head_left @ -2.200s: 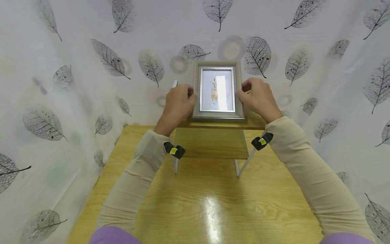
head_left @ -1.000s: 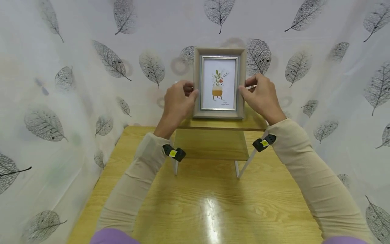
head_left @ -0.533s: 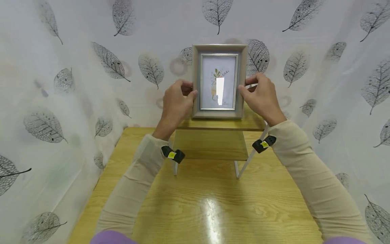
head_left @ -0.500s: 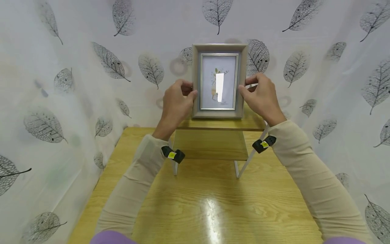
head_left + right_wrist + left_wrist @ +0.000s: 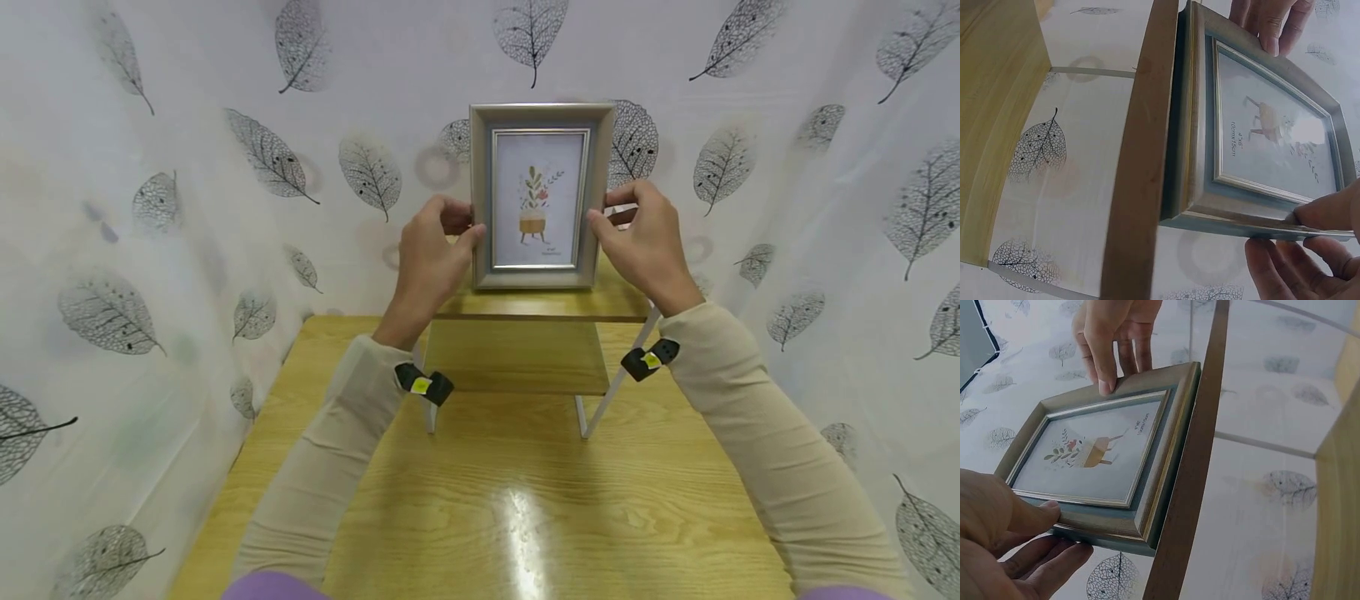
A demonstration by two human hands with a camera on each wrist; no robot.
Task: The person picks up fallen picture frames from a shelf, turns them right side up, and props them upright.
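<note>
A picture frame (image 5: 532,279) with a silver-beige border stands almost upright on the top board of a small wooden shelf (image 5: 540,308). Behind its glass is a print of a potted plant. My left hand (image 5: 431,262) pinches the frame's left side, thumb on the front border and fingers behind. On the opposite side, my right hand (image 5: 645,242) pinches the border the same way. In the left wrist view, the frame's lower edge (image 5: 1175,462) meets the brown edge of the board. The right wrist view shows the frame's bottom (image 5: 1188,125) against that board too.
A lower board (image 5: 517,358) sits beneath the top one, on white metal legs (image 5: 596,408). The shelf stands on a wood-grain table (image 5: 480,483). A white curtain (image 5: 225,50) printed with dark leaves hangs close behind and at both sides.
The picture frame has tilted from leaning back to nearly upright, its top coming up and forward. Both hands have kept hold of its sides. The glare on the glass is gone in the head view.
</note>
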